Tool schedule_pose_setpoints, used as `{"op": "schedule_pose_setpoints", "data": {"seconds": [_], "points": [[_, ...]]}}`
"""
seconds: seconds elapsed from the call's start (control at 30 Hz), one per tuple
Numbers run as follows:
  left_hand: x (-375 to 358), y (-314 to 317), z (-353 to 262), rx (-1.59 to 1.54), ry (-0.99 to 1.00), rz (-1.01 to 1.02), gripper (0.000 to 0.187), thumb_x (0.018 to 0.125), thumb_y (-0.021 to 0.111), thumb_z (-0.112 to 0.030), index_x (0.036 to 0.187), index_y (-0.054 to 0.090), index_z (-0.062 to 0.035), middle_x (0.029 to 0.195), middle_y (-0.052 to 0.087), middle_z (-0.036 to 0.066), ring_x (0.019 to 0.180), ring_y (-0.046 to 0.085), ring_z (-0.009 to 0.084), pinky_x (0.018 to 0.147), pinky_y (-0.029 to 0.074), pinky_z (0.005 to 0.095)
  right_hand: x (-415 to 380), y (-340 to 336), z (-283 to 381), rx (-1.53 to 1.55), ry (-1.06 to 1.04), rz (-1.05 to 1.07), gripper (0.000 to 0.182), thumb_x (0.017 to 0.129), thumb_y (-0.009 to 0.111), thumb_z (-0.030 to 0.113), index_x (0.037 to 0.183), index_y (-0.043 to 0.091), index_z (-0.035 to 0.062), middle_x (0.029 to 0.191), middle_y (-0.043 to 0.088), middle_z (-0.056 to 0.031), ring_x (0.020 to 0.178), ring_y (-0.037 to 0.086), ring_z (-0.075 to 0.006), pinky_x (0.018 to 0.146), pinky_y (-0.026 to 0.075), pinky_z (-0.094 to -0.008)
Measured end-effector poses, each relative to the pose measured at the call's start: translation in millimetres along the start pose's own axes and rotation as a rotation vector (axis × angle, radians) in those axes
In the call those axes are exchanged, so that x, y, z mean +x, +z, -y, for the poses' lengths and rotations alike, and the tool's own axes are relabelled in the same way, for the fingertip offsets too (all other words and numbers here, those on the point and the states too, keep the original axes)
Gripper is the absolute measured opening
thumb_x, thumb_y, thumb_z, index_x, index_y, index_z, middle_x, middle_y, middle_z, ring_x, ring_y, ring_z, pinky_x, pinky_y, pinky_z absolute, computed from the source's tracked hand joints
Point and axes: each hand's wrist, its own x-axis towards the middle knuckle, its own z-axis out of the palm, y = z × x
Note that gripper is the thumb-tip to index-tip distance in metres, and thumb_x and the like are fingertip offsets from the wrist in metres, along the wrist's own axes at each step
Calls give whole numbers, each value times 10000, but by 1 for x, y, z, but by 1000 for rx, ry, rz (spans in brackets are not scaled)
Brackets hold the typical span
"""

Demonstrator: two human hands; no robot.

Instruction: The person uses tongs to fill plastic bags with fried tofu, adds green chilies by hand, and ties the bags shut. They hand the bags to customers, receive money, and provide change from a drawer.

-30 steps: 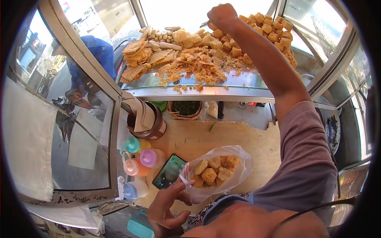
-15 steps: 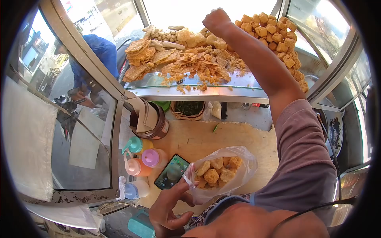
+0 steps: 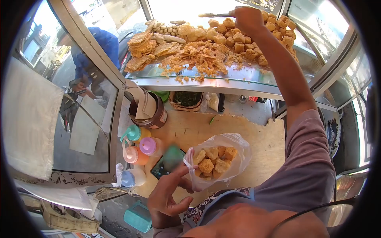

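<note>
At the top, over the display shelf, my right hand [image 3: 248, 20] is closed around a slim metal tool, apparently tongs [image 3: 212, 15], whose end points left. Below it lies a heap of fried tofu cubes [image 3: 239, 38]. My left hand [image 3: 168, 194] is at the left side of an open clear plastic bag [image 3: 244, 152], its fingers at the rim and its thumb apart. Inside the bag are several fried tofu pieces [image 3: 206, 166]. Beside that hand a phone [image 3: 158, 171] lies on the wooden board, partly covered by a green blur.
Flat fritters [image 3: 139, 49] and fried crumbs [image 3: 194, 59] spread across the glass shelf [image 3: 158, 73]. Squeeze bottles [image 3: 137, 154] stand left of the phone, below a brown tub [image 3: 158, 115]. Behind the wooden board [image 3: 262, 139] sits a basket of green chillies [image 3: 186, 99]. A person in blue [image 3: 101, 45] is outside.
My right hand has moved rightward and slightly down over the tofu heap, and the metal tool now shows. My left hand stays by the bag. The view has shifted a little.
</note>
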Motion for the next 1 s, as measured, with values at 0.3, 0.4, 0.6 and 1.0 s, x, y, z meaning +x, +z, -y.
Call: {"op": "schedule_pose_setpoints", "data": {"seconds": [0.3, 0.4, 0.6, 1.0], "points": [[-2, 8, 10, -153, 6, -34, 724, 641, 567, -18, 1341, 399, 54, 1191, 568, 148, 757, 648, 154, 673, 482, 234, -170, -183, -21, 1211, -504, 401, 311, 726, 664, -14, 1026, 709, 56, 885, 690, -85, 743, 639, -171, 650, 487, -261], [-2, 19, 9, -143, 26, -29, 705, 666, 566, -12, 1347, 393, 39, 1225, 546, 134, 782, 640, 139, 663, 474, 228, -214, -213, 16, 805, -588, 381, 281, 682, 684, 6, 951, 721, 79, 907, 688, -35, 697, 611, -184, 629, 485, -310], [-11, 33, 8, -78, 59, -97, 655, 716, 622, -37, 1333, 409, 24, 1146, 542, 74, 731, 589, 92, 653, 461, 221, -234, -227, 1, 631, -534, 284, 347, 790, 636, 54, 1124, 667, 145, 1046, 653, -30, 801, 626, -184, 719, 512, -309], [-15, 59, 18, 193, 105, -504, 469, 791, 721, -56, 1242, 594, -57, 671, 464, -82, 513, 331, -9, 470, 289, 168, -174, -30, -33, 206, -62, -97, 373, 824, 647, 162, 1192, 621, 103, 1149, 634, -77, 1024, 590, -297, 875, 486, -397]]}}
